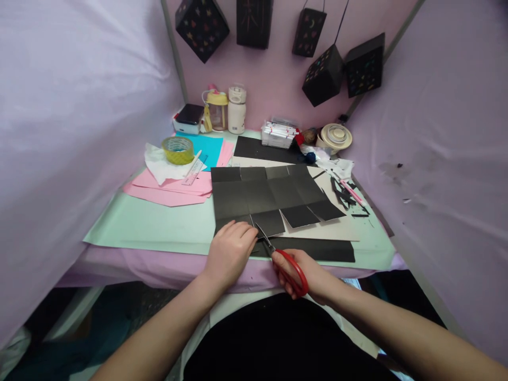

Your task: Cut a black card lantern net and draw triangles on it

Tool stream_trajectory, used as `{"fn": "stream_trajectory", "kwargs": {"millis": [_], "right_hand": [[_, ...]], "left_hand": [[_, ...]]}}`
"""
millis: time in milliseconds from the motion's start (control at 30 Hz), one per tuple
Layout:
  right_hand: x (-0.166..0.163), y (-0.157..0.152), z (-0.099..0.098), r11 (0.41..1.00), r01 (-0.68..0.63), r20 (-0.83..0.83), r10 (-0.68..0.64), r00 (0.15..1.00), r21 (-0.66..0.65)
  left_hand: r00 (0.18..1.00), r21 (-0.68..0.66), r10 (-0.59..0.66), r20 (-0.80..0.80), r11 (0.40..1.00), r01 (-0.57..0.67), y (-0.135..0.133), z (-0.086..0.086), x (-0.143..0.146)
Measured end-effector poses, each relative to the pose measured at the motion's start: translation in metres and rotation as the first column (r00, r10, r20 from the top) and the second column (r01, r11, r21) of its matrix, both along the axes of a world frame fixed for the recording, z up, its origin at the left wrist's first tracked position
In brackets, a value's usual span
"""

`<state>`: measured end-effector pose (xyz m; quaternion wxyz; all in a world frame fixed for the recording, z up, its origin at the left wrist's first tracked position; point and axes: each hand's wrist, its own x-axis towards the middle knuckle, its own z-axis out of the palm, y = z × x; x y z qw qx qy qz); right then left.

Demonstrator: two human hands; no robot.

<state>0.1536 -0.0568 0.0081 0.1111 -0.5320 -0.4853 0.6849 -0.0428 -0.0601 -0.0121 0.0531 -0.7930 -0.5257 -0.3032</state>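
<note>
A creased black cardboard sheet (pixel 262 193) lies on the table, with slits forming flaps along its near and far edges. My left hand (pixel 232 244) grips its near left flap, fingers together over the card; the thumb is mostly hidden. In my right hand (pixel 299 270) are red-handled scissors (pixel 291 267), fingers through the loops. The metal blades point up and left and meet the near edge of the card beside my left fingertips, at a slit between two flaps. Whether the blades are parted is hard to make out.
Pink sheets (pixel 170 190), a blue sheet (pixel 212 148) and a yellow tape roll (pixel 178 151) lie left. Black scraps (pixel 341 194) and a pink pen (pixel 353 193) are right. Bottles (pixel 237 111) and a box of white pens (pixel 279 135) stand behind. Black box lanterns (pixel 323 74) hang above.
</note>
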Motion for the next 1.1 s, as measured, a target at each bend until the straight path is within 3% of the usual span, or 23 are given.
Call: {"fn": "stream_trajectory", "kwargs": {"millis": [267,567,833,1100], "right_hand": [[-0.004,0.001,0.007,1.0,0.008,-0.042,-0.009,0.999,-0.002],[-0.007,0.0,0.01,1.0,-0.004,-0.103,0.001,0.995,-0.03],[-0.014,0.004,0.021,0.998,-0.009,-0.156,-0.001,0.988,-0.062],[-0.014,0.008,0.011,0.999,0.015,-0.142,-0.02,0.99,-0.036]], "left_hand": [[0.996,0.033,0.076,-0.054,0.997,-0.074,-0.003,0.003,0.003],[0.998,0.116,0.023,0.056,0.993,-0.029,0.001,-0.01,0.004],[0.995,0.13,-0.007,0.097,0.991,-0.006,-0.001,-0.01,0.007],[0.993,0.128,-0.016,0.118,0.992,0.0,0.0,-0.013,0.005]]}}
